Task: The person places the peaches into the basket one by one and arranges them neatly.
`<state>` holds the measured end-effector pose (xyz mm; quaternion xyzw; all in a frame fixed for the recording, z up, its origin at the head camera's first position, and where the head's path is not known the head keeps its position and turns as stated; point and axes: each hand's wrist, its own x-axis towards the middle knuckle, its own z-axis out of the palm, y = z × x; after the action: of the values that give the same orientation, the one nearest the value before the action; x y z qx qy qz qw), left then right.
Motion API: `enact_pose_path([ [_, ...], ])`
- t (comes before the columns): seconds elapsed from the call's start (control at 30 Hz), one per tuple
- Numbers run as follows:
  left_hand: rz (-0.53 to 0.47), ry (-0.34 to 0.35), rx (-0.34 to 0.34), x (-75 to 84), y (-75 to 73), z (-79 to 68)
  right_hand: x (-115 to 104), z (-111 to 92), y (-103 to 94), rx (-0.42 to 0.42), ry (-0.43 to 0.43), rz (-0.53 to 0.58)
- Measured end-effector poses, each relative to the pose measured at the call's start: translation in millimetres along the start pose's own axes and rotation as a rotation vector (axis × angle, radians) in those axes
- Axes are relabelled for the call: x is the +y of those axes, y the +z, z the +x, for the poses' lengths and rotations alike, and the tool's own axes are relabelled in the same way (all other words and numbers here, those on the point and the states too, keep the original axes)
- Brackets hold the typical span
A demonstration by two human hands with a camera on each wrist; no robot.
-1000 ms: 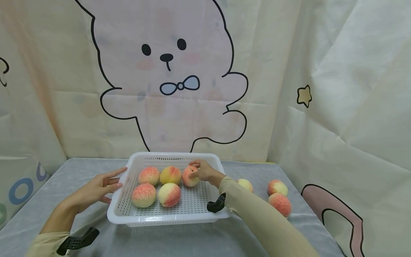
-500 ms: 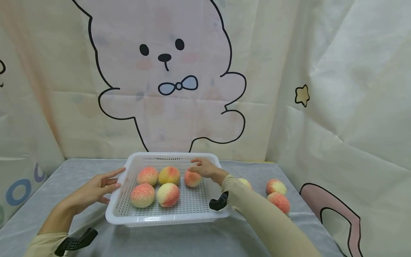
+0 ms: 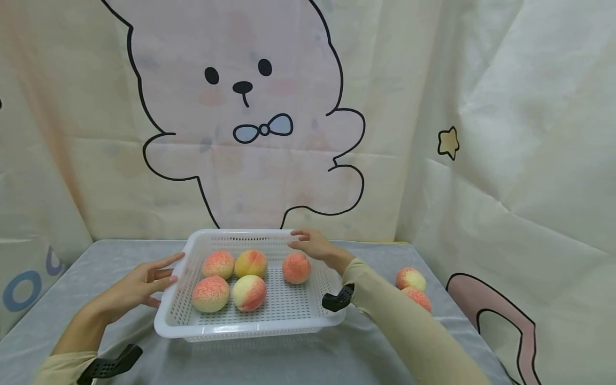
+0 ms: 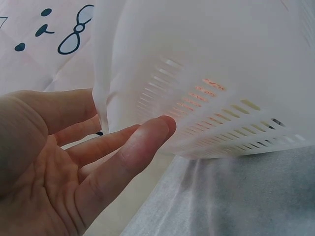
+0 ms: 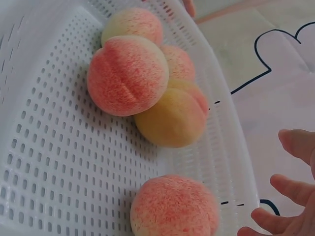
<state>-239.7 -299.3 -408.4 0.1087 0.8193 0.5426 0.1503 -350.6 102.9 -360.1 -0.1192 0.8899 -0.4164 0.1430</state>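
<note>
A white plastic basket (image 3: 250,327) with slotted walls stands on the table. Several peaches lie in it, among them a yellow one (image 3: 251,264) at the back and a pale-and-red one (image 3: 249,293) in front. Apart from that group, one pinkish peach (image 3: 296,268) sits toward the right end. My right hand (image 3: 315,247) hovers beyond this peach at the back right rim, fingers spread and holding nothing. At the left end, my left hand (image 3: 132,291) touches the rim with extended fingers; its thumb (image 4: 147,142) lies by the outer wall.
Two more peaches, one red-and-yellow (image 3: 410,278) and one redder (image 3: 417,297), lie on the grey table cloth (image 3: 380,256) right of the basket. My right sleeve (image 3: 399,315) crosses in front of them. A printed curtain (image 3: 375,198) hangs behind the table.
My right hand has let go of the pinkish peach and moved up and right toward the basket's back rim. The peach has shifted slightly right. My left hand keeps its place at the rim.
</note>
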Motion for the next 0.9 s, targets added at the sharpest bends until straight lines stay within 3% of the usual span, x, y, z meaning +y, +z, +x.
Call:
enact_pose_path([
  [0.3,0.003,0.000,0.005,1.5,0.6,-1.8,-4.0,-11.5,-15.2,-0.019,-0.023,0.017],
  [0.9,0.009,0.000,0.008,0.0,1.5,-0.5,9.9,-39.9,-59.2,-0.056,-0.078,0.126],
])
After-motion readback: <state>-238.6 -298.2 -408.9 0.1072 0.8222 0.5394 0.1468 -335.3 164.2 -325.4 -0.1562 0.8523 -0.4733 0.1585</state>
